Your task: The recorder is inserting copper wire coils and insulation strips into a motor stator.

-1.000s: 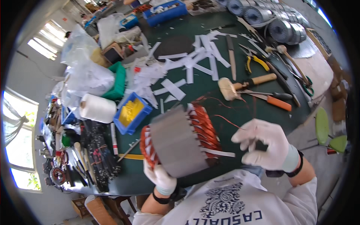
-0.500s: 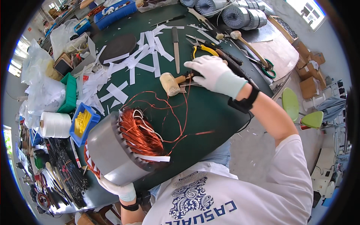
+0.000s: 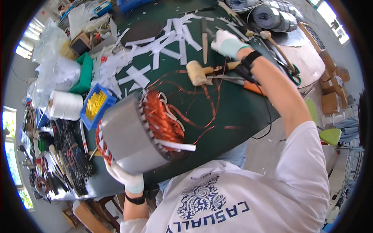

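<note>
My left hand point(image 3: 126, 179), in a white glove, presses against the lower left edge of a grey stator point(image 3: 128, 134), its fingers partly hidden behind it. The stator lies tilted, with copper windings point(image 3: 162, 118) bulging from its right end and a white strip sticking out. Loose copper wires loop from it across the table. Farther off, my gloved right hand point(image 3: 230, 43) is closed over a pair of pliers; grey jaws point(image 3: 211, 32) show beside the fingers, and the handles are covered. Between the hands lies a mallet point(image 3: 197, 73) with a pale head.
A flat blade point(image 3: 204, 40) lies left of my right hand, an orange-handled tool point(image 3: 254, 88) nearer. White paper strips point(image 3: 155, 46) are scattered on the green table point(image 3: 241, 116). Left stand a blue tray point(image 3: 110, 101) of yellow pieces, a thread spool point(image 3: 66, 105) and black sleeving point(image 3: 70, 155).
My right hand has moved farther away and closed over the yellow-handled pliers, uncovering the orange-handled tool. The whole view has shifted; my left hand stays at the stator.
</note>
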A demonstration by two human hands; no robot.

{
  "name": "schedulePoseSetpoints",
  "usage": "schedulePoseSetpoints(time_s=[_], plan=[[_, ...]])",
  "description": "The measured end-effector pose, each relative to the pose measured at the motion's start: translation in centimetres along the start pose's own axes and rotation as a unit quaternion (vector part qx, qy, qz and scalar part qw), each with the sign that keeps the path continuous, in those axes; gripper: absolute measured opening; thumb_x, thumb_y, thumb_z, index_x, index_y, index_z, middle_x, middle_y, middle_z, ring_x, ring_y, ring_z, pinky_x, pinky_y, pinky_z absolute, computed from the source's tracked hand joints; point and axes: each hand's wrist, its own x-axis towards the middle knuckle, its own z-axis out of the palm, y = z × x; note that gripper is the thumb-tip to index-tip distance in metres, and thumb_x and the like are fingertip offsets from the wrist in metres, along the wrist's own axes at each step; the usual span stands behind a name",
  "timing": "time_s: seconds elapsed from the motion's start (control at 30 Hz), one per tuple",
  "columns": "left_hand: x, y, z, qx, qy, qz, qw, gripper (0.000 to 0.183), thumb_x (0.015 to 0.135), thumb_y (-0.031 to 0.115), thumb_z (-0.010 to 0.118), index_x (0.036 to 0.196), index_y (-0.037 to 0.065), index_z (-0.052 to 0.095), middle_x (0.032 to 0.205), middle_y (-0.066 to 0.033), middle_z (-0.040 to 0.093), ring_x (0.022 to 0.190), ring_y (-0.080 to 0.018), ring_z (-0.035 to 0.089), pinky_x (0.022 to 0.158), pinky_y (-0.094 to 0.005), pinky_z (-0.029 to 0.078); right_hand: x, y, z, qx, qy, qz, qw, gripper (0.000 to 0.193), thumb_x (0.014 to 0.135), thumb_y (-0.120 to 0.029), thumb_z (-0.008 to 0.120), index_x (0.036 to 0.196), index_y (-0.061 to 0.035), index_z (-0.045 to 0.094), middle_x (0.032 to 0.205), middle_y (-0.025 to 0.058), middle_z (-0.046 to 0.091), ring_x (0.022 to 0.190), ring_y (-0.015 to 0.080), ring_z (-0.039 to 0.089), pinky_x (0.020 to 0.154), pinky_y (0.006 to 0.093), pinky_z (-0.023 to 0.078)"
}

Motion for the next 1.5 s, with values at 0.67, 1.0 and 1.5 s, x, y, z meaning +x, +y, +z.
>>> schedulePoseSetpoints(time_s=[0.67,1.0,1.5], plan=[[5.9,3.8,-1.9,-0.15,-0.116,-0.014,0.982,0.037,0.082,0.005,0.067,0.116,-0.008,0.057,0.126,-0.0255,0.059,0.115,-0.0413,0.058,0.1,-0.0446,0.043,-27.8,-12.7,-14.5,0.175,-0.306,-0.101,0.93,0.033,0.089,-0.01,0.062,0.121,-0.0053,0.056,0.083,0.0154,0.066,0.075,0.032,0.067,0.068,0.0392,0.052],[4.6,2.4,-2.0,-0.187,-0.143,-0.026,0.972,0.044,0.092,0.009,0.066,0.128,-0.009,0.05,0.124,-0.028,0.056,0.112,-0.0438,0.057,0.097,-0.0444,0.047,-24.5,-14.5,-15.2,0.143,-0.394,-0.117,0.9,0.03,0.094,-0.017,0.06,0.121,-0.0062,0.054,0.08,0.0154,0.065,0.076,0.0347,0.066,0.066,0.0408,0.05],[2.1,0.7,-2.3,0.059,-0.108,0.061,0.991,0.075,0.088,0.033,0.074,0.136,-0.014,0.041,0.125,-0.0285,0.056,0.109,-0.0447,0.059,0.093,-0.0477,0.049,-23.9,-13.3,-14.9,0.099,-0.308,-0.217,0.921,0.021,0.092,-0.02,0.061,0.11,-0.0096,0.058,0.069,0.0114,0.059,0.071,0.034,0.065,0.065,0.0398,0.051]])
